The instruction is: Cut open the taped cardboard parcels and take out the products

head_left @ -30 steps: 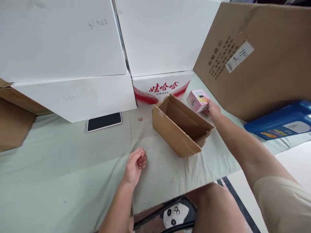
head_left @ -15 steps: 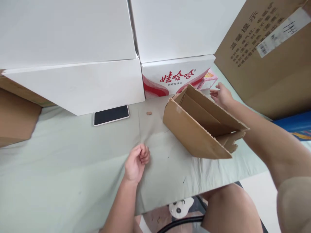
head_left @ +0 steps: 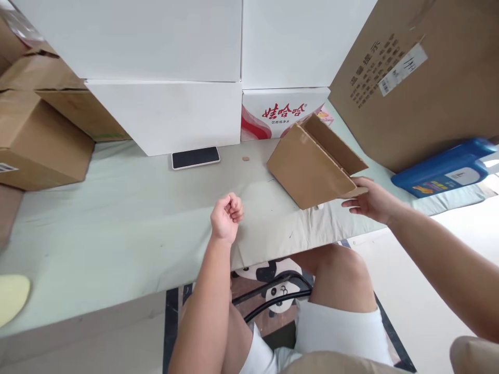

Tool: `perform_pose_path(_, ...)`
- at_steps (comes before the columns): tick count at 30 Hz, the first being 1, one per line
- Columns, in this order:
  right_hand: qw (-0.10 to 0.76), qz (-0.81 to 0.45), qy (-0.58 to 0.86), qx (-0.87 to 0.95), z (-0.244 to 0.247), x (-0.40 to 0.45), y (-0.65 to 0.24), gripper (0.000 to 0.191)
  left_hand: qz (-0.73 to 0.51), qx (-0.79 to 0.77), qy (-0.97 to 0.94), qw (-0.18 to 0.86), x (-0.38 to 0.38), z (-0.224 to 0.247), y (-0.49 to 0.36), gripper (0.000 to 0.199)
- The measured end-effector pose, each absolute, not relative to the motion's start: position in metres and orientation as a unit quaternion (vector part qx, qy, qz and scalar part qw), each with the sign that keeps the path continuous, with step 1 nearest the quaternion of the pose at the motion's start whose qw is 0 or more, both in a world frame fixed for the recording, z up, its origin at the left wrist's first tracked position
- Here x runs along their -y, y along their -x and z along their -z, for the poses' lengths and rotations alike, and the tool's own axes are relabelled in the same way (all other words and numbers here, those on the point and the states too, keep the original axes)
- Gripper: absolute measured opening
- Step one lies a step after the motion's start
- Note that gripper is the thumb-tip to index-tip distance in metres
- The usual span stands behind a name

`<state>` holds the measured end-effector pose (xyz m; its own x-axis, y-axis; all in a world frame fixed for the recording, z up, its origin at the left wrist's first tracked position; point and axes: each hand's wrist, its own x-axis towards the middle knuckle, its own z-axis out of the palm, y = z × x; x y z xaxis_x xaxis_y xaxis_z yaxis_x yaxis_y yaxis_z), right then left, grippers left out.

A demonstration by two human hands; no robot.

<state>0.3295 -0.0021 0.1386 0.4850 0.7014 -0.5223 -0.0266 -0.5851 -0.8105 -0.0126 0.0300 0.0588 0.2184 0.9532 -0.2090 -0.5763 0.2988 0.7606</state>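
An open-topped brown cardboard box [head_left: 312,169] with ragged cut edges stands at an angle on the cloth-covered table [head_left: 136,223]. My right hand [head_left: 370,200] is at its near right end, thumb above and fingers below a torn flap there, gripping it. My left hand [head_left: 226,218] rests to the left of the box, curled into a loose fist with nothing visible in it. Beyond that hand lie a small brown cardboard scrap [head_left: 246,159] and a phone [head_left: 196,158] with a dark screen.
White cartons [head_left: 187,114] are stacked along the back, one with red lettering [head_left: 284,111]. A large brown carton [head_left: 413,93] and a blue bottle [head_left: 440,169] are on the right. Brown boxes [head_left: 42,140] fill the left side, and a pale yellow object [head_left: 11,298] sits at the left edge.
My right hand has come from behind the box's far side to its near right end and taken hold of the flap. The view has shifted; my left hand stays curled.
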Motion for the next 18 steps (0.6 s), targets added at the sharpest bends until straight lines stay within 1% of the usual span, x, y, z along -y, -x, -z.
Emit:
perform_pose_path(2,0.419,-0.474,0.748,0.199,-0.138,0.009,-0.325,0.017,-0.529,-0.338,-0.275,0.728,-0.027,-0.059,0.017,0.039)
perform_pose_path(3,0.446,-0.468,0.739,0.191,-0.138,0.012,-0.323,0.018,-0.532,-0.337,-0.273,0.727,-0.026,-0.060,0.020,0.039)
perform_pose_path(6,0.536,-0.417,0.717,0.159,-0.140,0.017,-0.325,0.019,-0.541,-0.334,-0.265,0.725,-0.023,-0.061,0.027,0.038)
perform_pose_path(8,0.574,-0.380,0.713,0.134,-0.145,0.017,-0.334,0.017,-0.549,-0.326,-0.262,0.723,-0.023,-0.062,0.030,0.038)
perform_pose_path(11,0.602,-0.335,0.716,0.110,-0.157,0.010,-0.354,0.012,-0.557,-0.313,-0.262,0.723,-0.025,-0.064,0.031,0.038)
perform_pose_path(13,0.615,-0.302,0.721,0.101,-0.165,0.000,-0.369,0.012,-0.559,-0.310,-0.261,0.723,-0.027,-0.066,0.030,0.040)
perform_pose_path(18,0.614,-0.261,0.742,0.066,-0.164,-0.037,-0.397,0.015,-0.562,-0.306,-0.260,0.723,-0.034,-0.067,0.023,0.043)
